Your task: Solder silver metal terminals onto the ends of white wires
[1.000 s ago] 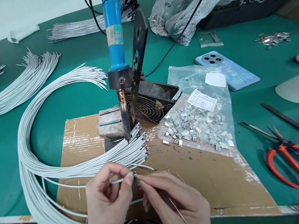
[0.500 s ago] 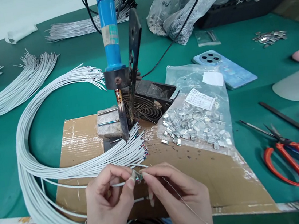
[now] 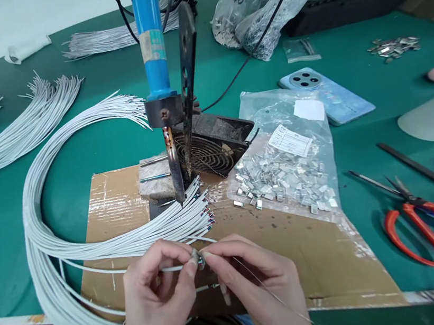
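Observation:
My left hand (image 3: 157, 298) pinches a white cable (image 3: 171, 269) near its end, thumb against forefinger. At those fingertips sits a small shiny metal piece (image 3: 201, 262), partly covered. My right hand (image 3: 259, 285) has thumb and forefinger closed right beside that piece; what they grip is hidden. A thin silvery wire (image 3: 272, 295) runs from under the right fingers down across the hand. Just below, another white cable end (image 3: 207, 287) carries a small metal tip. Above the hands, a bundle of white cables (image 3: 131, 241) lies with stripped ends beneath a blue-handled soldering iron (image 3: 176, 173).
Cardboard (image 3: 294, 264) covers the bench under my hands. A bag of metal connector shells (image 3: 283, 180), a phone (image 3: 328, 95) and red-handled scissors (image 3: 414, 222) lie to the right. A black fan (image 3: 211, 147) stands behind the iron. More cable bundles (image 3: 24, 129) lie left.
My right fingers have shifted slightly left, closer to the left fingertips and the metal piece. The view has tilted a little. Both hands keep their pinches.

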